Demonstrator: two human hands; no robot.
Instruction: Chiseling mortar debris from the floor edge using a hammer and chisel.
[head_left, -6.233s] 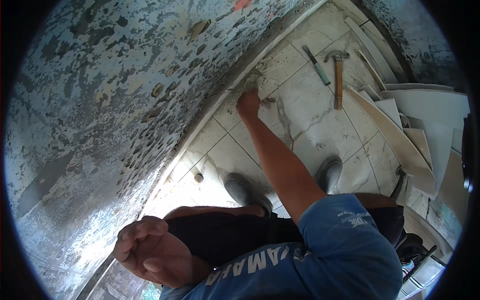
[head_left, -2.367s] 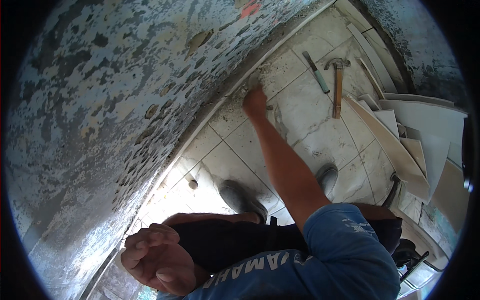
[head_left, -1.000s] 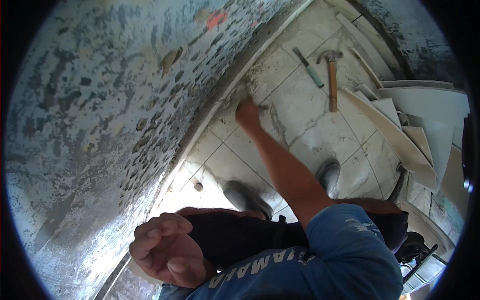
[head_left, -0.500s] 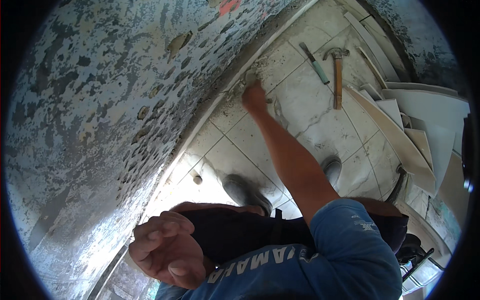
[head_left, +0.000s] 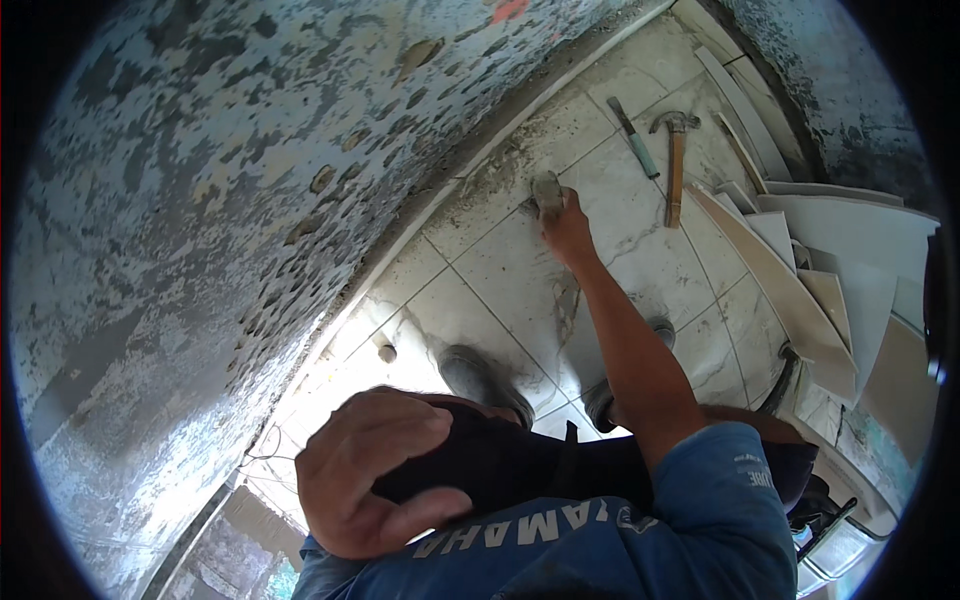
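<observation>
Gripping a grey block [head_left: 547,192], right hand [head_left: 568,228] nears hammer [head_left: 676,160]; left hand [head_left: 368,470] cups knee [head_left: 470,450].

So the wall [head_left: 230,200] on the left is rough concrete, grey-blue and blotchy, chipped all over with little pits showing a tan layer underneath, plus a small orange-red mark up near the top. The floor [head_left: 480,270] is pale marbled square tiles with thin grout lines, dusty and smeared with grey mortar along the base of the wall, and daylight hits it pretty bright. Over on the right there's a stack of loose pale tiles [head_left: 850,260] leaning near what looks like another mottled wall [head_left: 830,90], hard to tell at the edge.
</observation>
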